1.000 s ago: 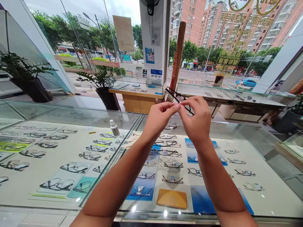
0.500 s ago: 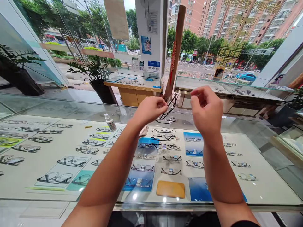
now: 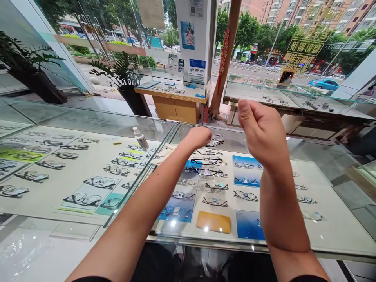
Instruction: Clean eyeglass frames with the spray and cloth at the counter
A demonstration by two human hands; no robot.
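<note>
My left hand (image 3: 199, 138) is closed low over the far part of the glass display counter (image 3: 188, 244), just left of several dark-framed eyeglasses (image 3: 206, 161). Its fingers face away, so what they hold, if anything, is hidden. Raised higher on the right is my right hand (image 3: 263, 131), its thumb pressed to curled fingers. Nothing shows sticking out of that grip. A white bottle (image 3: 140, 138) stands on the counter to the left. Beside my left forearm lies a pale, crumpled piece that looks like cloth (image 3: 166, 150).
Rows of eyeglasses (image 3: 84, 197) lie in the display. A yellow-orange case (image 3: 213, 222) rests near the front edge. Beyond the counter stand a wooden cabinet (image 3: 176, 107), a leaning wooden post (image 3: 225, 66) and potted plants (image 3: 133, 100).
My left hand has moved down and slightly right; the dark eyeglasses it held up are no longer visible in it. My right hand has curled tighter. The view has tilted downward.
</note>
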